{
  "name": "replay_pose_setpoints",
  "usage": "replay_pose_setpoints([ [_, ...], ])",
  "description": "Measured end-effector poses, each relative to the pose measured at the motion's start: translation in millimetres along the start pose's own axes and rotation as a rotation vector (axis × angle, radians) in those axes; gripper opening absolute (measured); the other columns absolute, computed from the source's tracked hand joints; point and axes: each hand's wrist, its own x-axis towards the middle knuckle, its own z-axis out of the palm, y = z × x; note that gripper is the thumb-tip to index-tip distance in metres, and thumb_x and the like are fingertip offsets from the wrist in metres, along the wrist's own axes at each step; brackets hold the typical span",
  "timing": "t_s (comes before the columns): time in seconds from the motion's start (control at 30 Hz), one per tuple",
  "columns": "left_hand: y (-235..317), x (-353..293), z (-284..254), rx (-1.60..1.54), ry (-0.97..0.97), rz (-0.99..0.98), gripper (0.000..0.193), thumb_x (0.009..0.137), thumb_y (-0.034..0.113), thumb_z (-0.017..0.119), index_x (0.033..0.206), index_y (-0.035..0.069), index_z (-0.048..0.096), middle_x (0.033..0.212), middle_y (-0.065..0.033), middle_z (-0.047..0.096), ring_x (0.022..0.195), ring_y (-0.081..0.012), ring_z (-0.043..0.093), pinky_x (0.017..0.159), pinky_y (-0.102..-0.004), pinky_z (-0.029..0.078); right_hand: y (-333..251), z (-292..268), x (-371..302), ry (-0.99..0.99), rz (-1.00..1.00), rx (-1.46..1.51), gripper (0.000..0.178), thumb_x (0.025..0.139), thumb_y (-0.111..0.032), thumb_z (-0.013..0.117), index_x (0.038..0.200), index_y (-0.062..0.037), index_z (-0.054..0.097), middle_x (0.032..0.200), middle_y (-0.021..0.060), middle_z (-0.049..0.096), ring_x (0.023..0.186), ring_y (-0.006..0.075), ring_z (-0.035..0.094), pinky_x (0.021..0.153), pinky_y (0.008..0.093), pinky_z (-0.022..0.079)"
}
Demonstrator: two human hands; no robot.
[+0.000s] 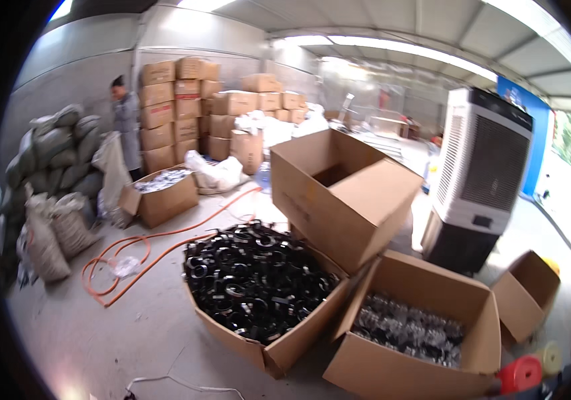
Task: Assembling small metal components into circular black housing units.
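Observation:
Neither of my hands shows in the head view. Closest in front stands an open cardboard box (pixel 299 350) heaped with black ring-shaped parts (pixel 252 280) that have shiny bits. To its right, another open carton (pixel 405 373) holds clear, plastic-wrapped pieces (pixel 412 330) with dark parts among them. A large open box (pixel 305 200) sits tilted behind these two, its flap hanging toward the right. What lies inside that one is mostly hidden.
An orange hose (pixel 115 300) loops over the floor at left. A tall air cooler (pixel 482 167) stands at right, near a small open box (pixel 529 293) and a red roll (pixel 520 375). Stuffed sacks (pixel 59 153), stacked cartons (pixel 159 110) and a person (pixel 125 120) are farther back.

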Motion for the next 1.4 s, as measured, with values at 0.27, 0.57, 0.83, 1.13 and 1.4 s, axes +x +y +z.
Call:
replay_pose_setpoints([
  [0.27, -45.1, 10.2, -22.6, 0.158, -0.009, 0.035, 0.025, 0.083, 0.024, 0.062, 0.099, 0.005, 0.055, 0.08, -0.0183, 0.059, 0.073, -0.0389, 0.06, 0.06, -0.0448, 0.049, 11.1, -2.1, -56.4, 0.075, 0.338, 0.071, 0.015, 0.072, -0.015, 0.067, 0.081, -0.0054, 0.059, 0.073, 0.0125, 0.063, 0.071, 0.0328, 0.063, 0.061, 0.0403, 0.048],
  [0.57, -41.4, 23.0, 3.6, 0.039, -0.089, -0.104, 0.027, 0.087, 0.027, 0.062, 0.102, 0.004, 0.058, 0.078, -0.015, 0.064, 0.063, -0.0287, 0.061, 0.058, -0.0394, 0.049, 2.3, 8.4, -187.7, 0.834, 0.702, 0.504, 0.011, 0.081, 0.003, 0.061, 0.084, -0.0017, 0.052, 0.068, 0.0057, 0.061, 0.06, 0.0118, 0.062, 0.053, 0.0251, 0.048],
  [0.83, 11.9, 131.2, -10.7, -0.643, 0.077, -0.511, 0.017, 0.09, 0.016, 0.056, 0.091, -0.002, 0.056, 0.069, -0.0073, 0.058, 0.049, -0.0162, 0.057, 0.044, -0.0268, 0.044, 6.1, 51.7, -292.3, 1.341, 0.952, 0.578, 0.014, 0.085, 0.004, 0.058, 0.084, -0.0043, 0.046, 0.069, 0.0015, 0.055, 0.056, 0.0078, 0.057, 0.049, 0.0205, 0.047],
  [1.13, 6.1, 293.5, 16.6, -0.661, -0.03, -0.546, 0.049, 0.095, 0.031, 0.046, 0.129, -0.004, 0.04, 0.125, -0.0233, 0.05, 0.111, -0.0392, 0.053, 0.091, -0.0498, 0.045, 10.0, 63.0, -284.2, 1.261, 0.877, 0.363, 0.012, 0.082, 0.004, 0.06, 0.08, -0.001, 0.049, 0.067, 0.0007, 0.054, 0.056, 0.0043, 0.052, 0.052, 0.0211, 0.047],
  [1.4, -47.0, 159.7, -132.1, -0.374, 0.06, -0.47, 0.04, 0.093, 0.028, 0.055, 0.119, -0.001, 0.054, 0.11, -0.0143, 0.059, 0.089, -0.0196, 0.06, 0.073, -0.0318, 0.051, 18.8, 67.4, -281.1, 1.244, 0.818, 0.444, 0.008, 0.088, -0.002, 0.056, 0.085, -0.0042, 0.049, 0.072, -0.0007, 0.05, 0.056, 0.0044, 0.048, 0.051, 0.0189, 0.042],
])
